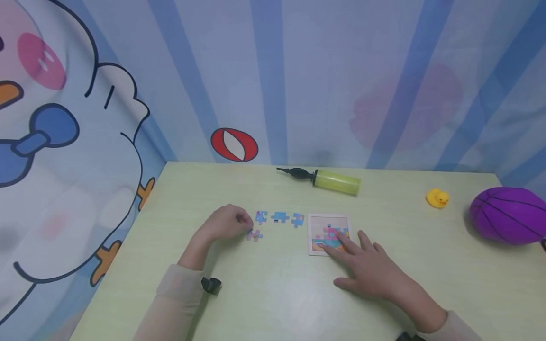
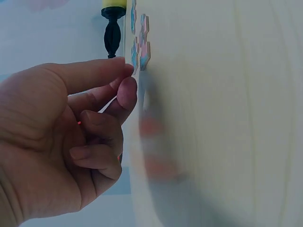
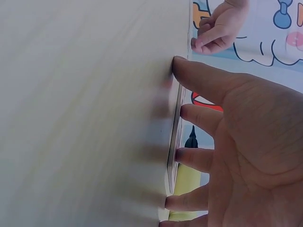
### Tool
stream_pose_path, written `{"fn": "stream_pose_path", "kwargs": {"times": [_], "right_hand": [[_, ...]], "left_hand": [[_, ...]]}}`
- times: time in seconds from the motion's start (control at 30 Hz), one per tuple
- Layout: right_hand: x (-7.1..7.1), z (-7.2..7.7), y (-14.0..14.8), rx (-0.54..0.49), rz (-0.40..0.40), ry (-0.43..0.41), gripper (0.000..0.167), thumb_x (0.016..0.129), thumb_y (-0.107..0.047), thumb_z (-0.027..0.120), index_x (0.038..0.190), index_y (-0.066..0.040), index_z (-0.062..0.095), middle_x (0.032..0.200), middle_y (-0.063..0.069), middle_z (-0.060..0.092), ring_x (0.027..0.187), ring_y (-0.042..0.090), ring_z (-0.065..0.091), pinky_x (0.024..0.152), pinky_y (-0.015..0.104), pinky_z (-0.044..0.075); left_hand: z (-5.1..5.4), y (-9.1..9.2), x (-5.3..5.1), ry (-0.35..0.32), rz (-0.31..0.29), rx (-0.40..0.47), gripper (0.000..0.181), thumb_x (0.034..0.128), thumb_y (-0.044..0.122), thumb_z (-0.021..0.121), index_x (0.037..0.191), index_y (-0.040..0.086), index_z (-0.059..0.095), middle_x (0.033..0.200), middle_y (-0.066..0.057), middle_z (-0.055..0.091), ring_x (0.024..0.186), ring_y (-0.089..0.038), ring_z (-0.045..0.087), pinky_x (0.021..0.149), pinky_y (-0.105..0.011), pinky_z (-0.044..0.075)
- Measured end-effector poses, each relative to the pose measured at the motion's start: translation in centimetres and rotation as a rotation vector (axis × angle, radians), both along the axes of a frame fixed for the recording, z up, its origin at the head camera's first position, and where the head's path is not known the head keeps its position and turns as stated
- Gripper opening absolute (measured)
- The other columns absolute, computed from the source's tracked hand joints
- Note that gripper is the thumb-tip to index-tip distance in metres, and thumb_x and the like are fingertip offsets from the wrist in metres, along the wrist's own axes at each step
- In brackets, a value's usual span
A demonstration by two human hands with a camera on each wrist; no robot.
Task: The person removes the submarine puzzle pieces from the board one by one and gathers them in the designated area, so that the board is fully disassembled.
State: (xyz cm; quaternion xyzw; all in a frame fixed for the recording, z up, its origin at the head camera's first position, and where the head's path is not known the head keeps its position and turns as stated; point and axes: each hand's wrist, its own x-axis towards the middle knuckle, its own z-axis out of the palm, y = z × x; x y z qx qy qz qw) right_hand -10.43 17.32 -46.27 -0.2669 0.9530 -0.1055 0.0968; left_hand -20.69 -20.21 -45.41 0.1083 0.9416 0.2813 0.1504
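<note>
Puzzle tray (image 1: 316, 224) lies flat on the table (image 1: 256, 293), and only the head view shows its picture from above. The right wrist view gives instead the tray's thin side, edge-on, with two fingers of the right hand (image 1: 373, 270) reaching over it and the thumb outside. That hand is spread, its fingers apart. The left wrist view shows the palm of the left hand (image 1: 226, 222), the fingers curled and their tips gathered close to the thumb, just beside a pink piece (image 1: 256, 235); whether they pinch it I cannot tell. The two hands are well apart.

The tray is square with a pale rim. Its lower part bears a teal and orange strip with a rainbow, pink and blue pieces fill some of the middle, and bare backing shows at the top. To its left, three blue pieces (image 1: 280, 217) lie in a row, with the pink piece below the leftmost.

The table is pale yellow-green. Toward its back lies a yellow pump (image 1: 337, 182) with a black nozzle; to the right sit a yellow duck (image 1: 437, 199) and a purple ball (image 1: 507, 215). Behind hangs a blue striped backdrop (image 1: 328, 94) printed with a white cartoon bird (image 1: 64, 203).
</note>
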Motion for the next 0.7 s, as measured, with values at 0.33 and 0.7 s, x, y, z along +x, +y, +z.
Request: {"fn": "stream_pose_path", "kwargs": {"times": [0.33,0.7], "right_hand": [[0.0,-0.1,-0.1,0.010,-0.017,-0.021,0.076,0.092,-0.055,0.073,0.159,-0.033,0.044,0.166,0.014,0.032,0.142,0.063,0.028,0.101,0.078,0.033],[0.3,0.0,0.0,0.009,-0.032,-0.027,0.075,0.092,-0.053,0.074,0.158,-0.032,0.045,0.165,0.018,0.033,0.142,0.062,0.028,0.102,0.078,0.031]], "left_hand": [[0.8,1.9,0.1,0.036,0.001,0.073,0.013,0.0975,0.028,0.072,0.101,0.017,0.078,0.093,0.007,0.070,0.084,-0.018,0.059,0.074,-0.036,0.049],[0.6,6.2,0.2,0.021,-0.042,0.157,0.013,0.0996,0.031,0.070,0.107,0.023,0.076,0.096,0.008,0.068,0.063,-0.019,0.064,0.061,-0.035,0.051]]}}
